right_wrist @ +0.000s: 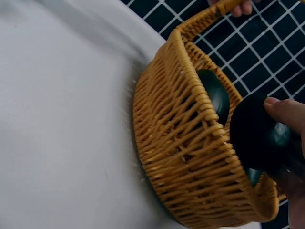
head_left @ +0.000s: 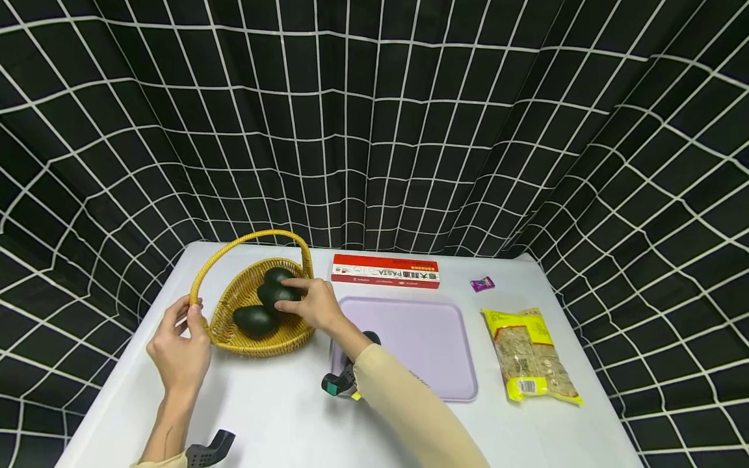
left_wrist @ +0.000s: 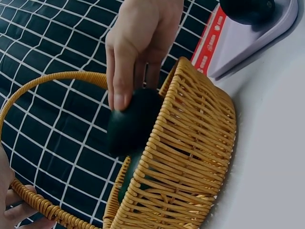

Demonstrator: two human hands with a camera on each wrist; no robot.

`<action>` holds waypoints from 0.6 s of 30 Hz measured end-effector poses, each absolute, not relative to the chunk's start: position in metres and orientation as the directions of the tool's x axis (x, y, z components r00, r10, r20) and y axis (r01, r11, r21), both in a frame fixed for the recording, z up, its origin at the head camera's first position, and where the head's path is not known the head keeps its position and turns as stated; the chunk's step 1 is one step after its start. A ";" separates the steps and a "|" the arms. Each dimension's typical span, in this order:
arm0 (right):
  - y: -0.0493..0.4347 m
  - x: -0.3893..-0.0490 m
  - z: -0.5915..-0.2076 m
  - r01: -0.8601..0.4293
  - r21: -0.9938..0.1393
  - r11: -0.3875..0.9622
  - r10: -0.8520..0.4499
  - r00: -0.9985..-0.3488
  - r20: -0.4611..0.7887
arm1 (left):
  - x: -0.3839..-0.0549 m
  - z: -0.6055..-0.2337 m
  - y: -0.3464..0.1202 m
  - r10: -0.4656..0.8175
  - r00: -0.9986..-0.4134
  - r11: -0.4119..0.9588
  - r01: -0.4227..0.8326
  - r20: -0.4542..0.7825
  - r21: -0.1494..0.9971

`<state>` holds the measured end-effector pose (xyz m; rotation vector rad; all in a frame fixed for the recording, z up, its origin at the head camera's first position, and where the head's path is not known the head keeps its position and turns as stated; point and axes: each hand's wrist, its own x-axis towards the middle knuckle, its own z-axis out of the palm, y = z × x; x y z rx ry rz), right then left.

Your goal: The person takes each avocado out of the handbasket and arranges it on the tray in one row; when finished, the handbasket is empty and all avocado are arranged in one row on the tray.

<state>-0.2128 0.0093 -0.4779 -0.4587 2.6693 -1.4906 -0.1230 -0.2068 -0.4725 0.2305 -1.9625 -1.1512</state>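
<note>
My left hand (head_left: 181, 348) grips the handle of the yellow wicker basket (head_left: 257, 349) near its left base. With the thumb and fingers of my right hand (head_left: 316, 304), I pinch a dark green avocado (head_left: 274, 296) over the basket. Another avocado (head_left: 255, 321) lies in the basket's near part, and a third avocado (head_left: 279, 273) shows behind the held one. In the right wrist view, the held avocado (right_wrist: 257, 131) is at the basket rim, with the thumb against its side. The left wrist view shows my right hand (left_wrist: 140, 43) reaching down onto it.
A lilac tray (head_left: 415, 344) lies right of the basket, partly under my right sleeve; a dark rounded thing (left_wrist: 248, 9) overlaps it. Behind stands a red pasta box (head_left: 385, 272). To the right are a small purple packet (head_left: 482, 284) and a yellow food bag (head_left: 529, 354).
</note>
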 end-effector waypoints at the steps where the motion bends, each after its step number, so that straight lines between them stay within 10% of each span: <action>1: 0.012 -0.212 -0.476 -0.236 -0.844 0.481 -0.277 -0.955 0.109 | -0.123 -0.473 -0.207 -0.525 -0.639 0.561 0.237 0.562 0.793; 18: 0.056 -0.194 -0.459 -0.198 -0.900 0.388 -0.164 -0.976 0.144 | -0.125 -0.472 -0.206 -0.541 -0.627 0.560 0.229 0.561 0.796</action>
